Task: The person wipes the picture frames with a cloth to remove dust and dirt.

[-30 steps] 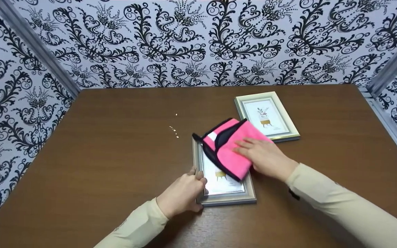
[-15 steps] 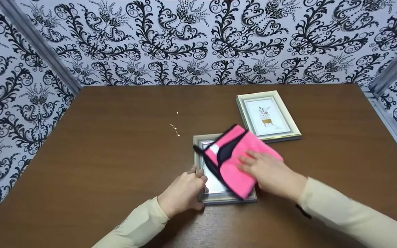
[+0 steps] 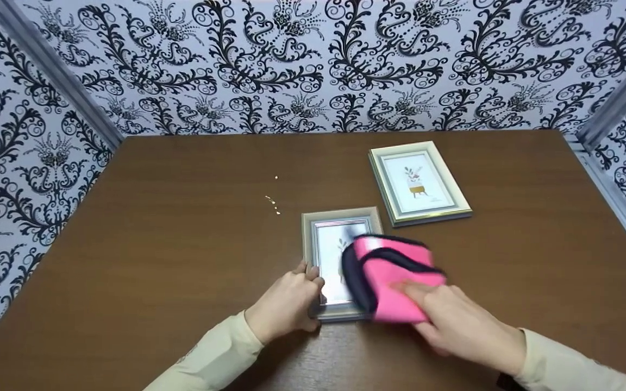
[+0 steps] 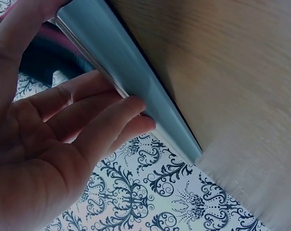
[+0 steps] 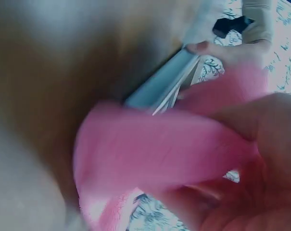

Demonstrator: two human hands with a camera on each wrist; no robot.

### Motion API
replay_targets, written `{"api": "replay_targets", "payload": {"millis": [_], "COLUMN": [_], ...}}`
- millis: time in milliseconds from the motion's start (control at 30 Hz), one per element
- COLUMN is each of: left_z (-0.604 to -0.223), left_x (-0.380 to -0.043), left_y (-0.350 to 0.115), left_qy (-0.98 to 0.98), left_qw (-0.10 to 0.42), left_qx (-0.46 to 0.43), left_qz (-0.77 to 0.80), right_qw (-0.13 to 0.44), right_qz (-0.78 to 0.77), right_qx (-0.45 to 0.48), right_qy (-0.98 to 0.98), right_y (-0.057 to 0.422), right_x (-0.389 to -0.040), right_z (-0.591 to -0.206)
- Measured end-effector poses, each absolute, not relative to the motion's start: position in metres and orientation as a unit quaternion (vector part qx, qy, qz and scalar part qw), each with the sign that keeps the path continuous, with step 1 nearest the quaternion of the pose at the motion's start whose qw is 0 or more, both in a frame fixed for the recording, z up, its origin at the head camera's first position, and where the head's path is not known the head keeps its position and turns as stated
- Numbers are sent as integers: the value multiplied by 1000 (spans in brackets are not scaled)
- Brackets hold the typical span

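Observation:
A cream and grey picture frame [image 3: 310, 233] lies flat on the brown table, with a plant picture under its glass. My left hand [image 3: 286, 304] holds it by its left side and lower left corner; in the left wrist view the fingertips [image 4: 133, 103] bend onto the frame's edge [image 4: 135, 72]. A folded pink cloth with black trim [image 3: 400, 271] is gripped between the thumb and fingers of my right hand [image 3: 462, 320]. The cloth covers the lower right part of the frame and looks blurred there. In the right wrist view, pink fabric [image 5: 155, 149] bulges out from the hand.
A second picture frame [image 3: 418, 182] with a similar plant picture lies farther back on the right. Several tiny pale flecks [image 3: 273, 203] are on the table [image 3: 182, 228] left of the frames. Patterned walls [image 3: 291, 65] stand behind and at both sides.
My right hand has moved down and to the right with the cloth, which has turned and bunched, uncovering the upper part of the near frame. The left hand and both frames stay put.

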State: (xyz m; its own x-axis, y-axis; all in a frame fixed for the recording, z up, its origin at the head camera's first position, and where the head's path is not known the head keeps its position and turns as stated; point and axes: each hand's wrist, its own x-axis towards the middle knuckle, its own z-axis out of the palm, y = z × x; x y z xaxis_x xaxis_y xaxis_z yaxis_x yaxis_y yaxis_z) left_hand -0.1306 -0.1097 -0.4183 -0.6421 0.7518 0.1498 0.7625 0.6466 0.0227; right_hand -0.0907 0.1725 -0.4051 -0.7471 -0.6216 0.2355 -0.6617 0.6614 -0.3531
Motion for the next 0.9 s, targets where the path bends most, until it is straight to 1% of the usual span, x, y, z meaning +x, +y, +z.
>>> {"api": "replay_targets", "payload": {"millis": [67,233,433,600,800,900], "left_z": [-417,-416,-416,-416,-416,-416], "left_x": [-131,-132,-132,-132,-132,-133], "left_y": [-110,-110,-110,-111,-111,-112], "left_qy": [-907,-906,-904,-907,-906,-906], "left_qw": [57,50,38,21,29,32], "left_qx": [-416,-419,-424,-419,-421,-420], "left_qz": [-39,-26,-26,-41,-31,-30], "right_qw": [42,2,-33,-31,-23,-26], "right_qz": [247,292,343,362,349,345], "right_qx": [319,254,188,161,138,131], "right_qy": [-914,-922,-920,-918,-927,-929], "right_y": [172,166,159,157,152,149], "right_x": [-91,-99,-127,-160,-192,-202], "right_z": [-406,-407,-407,-409,-413,-413]}}
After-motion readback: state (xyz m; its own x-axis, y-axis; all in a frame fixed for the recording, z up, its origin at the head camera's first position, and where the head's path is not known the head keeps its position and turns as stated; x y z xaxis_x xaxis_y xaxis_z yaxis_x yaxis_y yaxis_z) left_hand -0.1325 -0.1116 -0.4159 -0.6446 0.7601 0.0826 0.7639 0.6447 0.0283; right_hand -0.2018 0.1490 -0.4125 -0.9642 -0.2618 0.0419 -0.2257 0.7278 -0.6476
